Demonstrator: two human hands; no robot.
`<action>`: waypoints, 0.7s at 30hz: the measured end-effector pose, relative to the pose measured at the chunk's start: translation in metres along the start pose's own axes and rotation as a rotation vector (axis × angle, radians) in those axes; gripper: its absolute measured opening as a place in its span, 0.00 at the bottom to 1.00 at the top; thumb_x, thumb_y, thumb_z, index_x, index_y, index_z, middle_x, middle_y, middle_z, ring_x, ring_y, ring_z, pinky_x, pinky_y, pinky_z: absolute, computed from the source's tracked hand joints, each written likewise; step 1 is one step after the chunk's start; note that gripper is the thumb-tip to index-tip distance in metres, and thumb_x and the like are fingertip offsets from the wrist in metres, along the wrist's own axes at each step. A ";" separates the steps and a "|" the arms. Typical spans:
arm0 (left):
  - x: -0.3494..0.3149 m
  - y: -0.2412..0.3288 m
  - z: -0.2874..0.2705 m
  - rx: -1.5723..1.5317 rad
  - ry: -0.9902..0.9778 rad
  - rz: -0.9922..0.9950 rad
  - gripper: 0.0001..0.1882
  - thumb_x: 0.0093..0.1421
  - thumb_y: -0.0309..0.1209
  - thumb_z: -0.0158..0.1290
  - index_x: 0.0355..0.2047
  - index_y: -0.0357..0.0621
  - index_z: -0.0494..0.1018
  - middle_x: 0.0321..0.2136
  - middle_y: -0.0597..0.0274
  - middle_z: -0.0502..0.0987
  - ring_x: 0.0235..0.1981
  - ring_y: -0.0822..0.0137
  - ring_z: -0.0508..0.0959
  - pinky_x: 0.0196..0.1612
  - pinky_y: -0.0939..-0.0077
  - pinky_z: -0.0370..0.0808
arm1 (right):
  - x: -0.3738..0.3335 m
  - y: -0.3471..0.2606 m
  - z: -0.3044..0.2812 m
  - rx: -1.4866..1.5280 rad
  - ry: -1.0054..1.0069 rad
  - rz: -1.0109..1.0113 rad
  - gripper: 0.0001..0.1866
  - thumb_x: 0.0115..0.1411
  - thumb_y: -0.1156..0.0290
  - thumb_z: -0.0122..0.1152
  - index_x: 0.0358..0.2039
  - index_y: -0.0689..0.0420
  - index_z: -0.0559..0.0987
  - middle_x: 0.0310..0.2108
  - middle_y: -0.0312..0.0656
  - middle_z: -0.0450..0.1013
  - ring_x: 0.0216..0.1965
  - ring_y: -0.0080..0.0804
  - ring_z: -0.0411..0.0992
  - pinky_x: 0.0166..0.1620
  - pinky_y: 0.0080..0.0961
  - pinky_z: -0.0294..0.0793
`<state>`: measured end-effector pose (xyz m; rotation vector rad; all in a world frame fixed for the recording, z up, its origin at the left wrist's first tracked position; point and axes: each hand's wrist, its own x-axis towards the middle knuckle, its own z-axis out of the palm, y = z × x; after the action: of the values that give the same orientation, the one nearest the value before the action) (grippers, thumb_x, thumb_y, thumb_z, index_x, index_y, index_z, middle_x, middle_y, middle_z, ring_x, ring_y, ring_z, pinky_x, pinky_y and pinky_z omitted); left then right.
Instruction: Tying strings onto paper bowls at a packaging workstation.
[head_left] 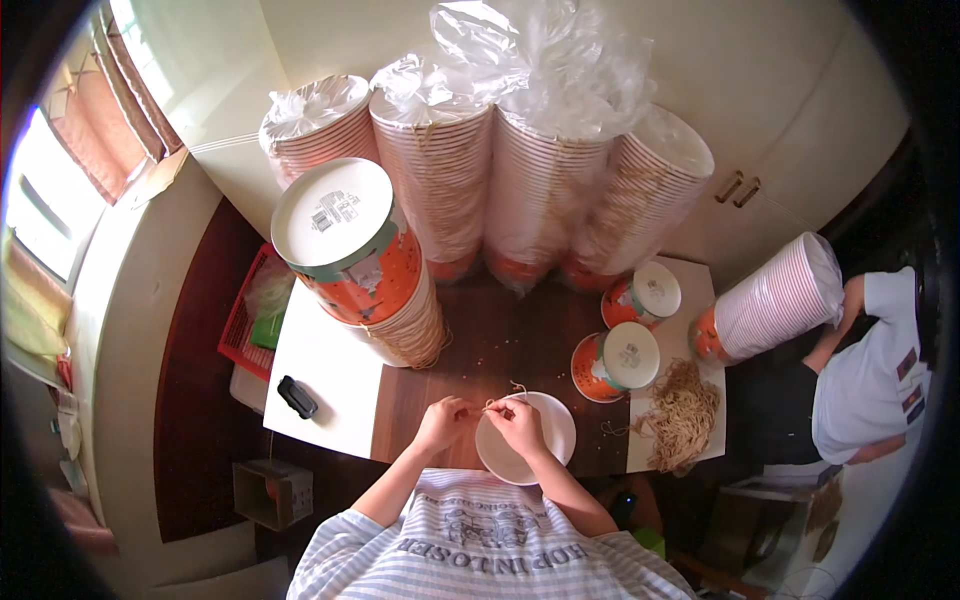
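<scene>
Over the near edge of the table, my left hand (442,426) and my right hand (519,430) are close together, fingers pinched. Between their fingertips runs a thin tan cord (487,408), and a short piece of it sticks up beyond my right hand. Right under my right hand stands a white round paper tub (559,430), its open mouth facing up. The finer details at the fingertips are too small to make out. To the right lies a tangled heap of tan cords (681,415).
Two orange tubs (631,357) stand upside down at the right. Tall stacks of nested tubs (440,180), bagged in plastic, line the back. Another tub stack (333,212) rises at left, near a black object (297,397). A person (868,370) stands at right beside a wrapped stack (775,300).
</scene>
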<state>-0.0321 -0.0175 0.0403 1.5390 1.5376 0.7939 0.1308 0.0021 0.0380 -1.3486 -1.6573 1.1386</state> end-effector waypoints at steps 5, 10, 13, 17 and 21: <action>0.001 -0.006 0.008 0.014 0.018 0.043 0.09 0.45 0.27 0.55 0.29 0.39 0.74 0.24 0.56 0.73 0.24 0.62 0.74 0.28 0.76 0.72 | 0.001 -0.001 0.001 0.023 -0.004 -0.003 0.05 0.46 0.72 0.60 0.23 0.59 0.76 0.22 0.37 0.73 0.19 0.23 0.69 0.23 0.19 0.66; 0.000 0.007 0.004 0.023 0.085 -0.012 0.09 0.47 0.27 0.54 0.30 0.41 0.75 0.22 0.58 0.74 0.22 0.69 0.74 0.27 0.79 0.71 | 0.000 -0.002 -0.001 0.021 -0.011 0.015 0.05 0.46 0.72 0.60 0.24 0.59 0.76 0.22 0.37 0.73 0.19 0.21 0.68 0.23 0.18 0.66; 0.000 0.006 0.008 -0.112 0.114 -0.032 0.08 0.49 0.26 0.53 0.31 0.40 0.75 0.23 0.61 0.75 0.23 0.76 0.73 0.27 0.82 0.71 | 0.000 -0.001 0.000 0.005 -0.013 0.012 0.05 0.46 0.73 0.59 0.24 0.59 0.76 0.22 0.37 0.73 0.19 0.21 0.68 0.23 0.18 0.66; -0.001 0.003 0.015 -0.237 0.082 -0.127 0.08 0.50 0.24 0.52 0.32 0.38 0.74 0.24 0.62 0.76 0.24 0.80 0.72 0.28 0.84 0.71 | 0.000 0.000 0.001 0.009 -0.011 0.007 0.04 0.46 0.73 0.59 0.24 0.59 0.76 0.22 0.37 0.73 0.19 0.22 0.69 0.24 0.18 0.66; -0.002 0.009 0.014 -0.258 0.084 -0.096 0.07 0.51 0.23 0.52 0.31 0.37 0.74 0.24 0.64 0.76 0.25 0.81 0.71 0.28 0.86 0.70 | 0.000 0.000 0.001 -0.005 -0.013 0.006 0.05 0.47 0.73 0.59 0.24 0.59 0.76 0.22 0.37 0.73 0.20 0.22 0.69 0.24 0.19 0.67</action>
<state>-0.0162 -0.0205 0.0415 1.2491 1.4919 0.9705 0.1300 0.0023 0.0382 -1.3529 -1.6677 1.1503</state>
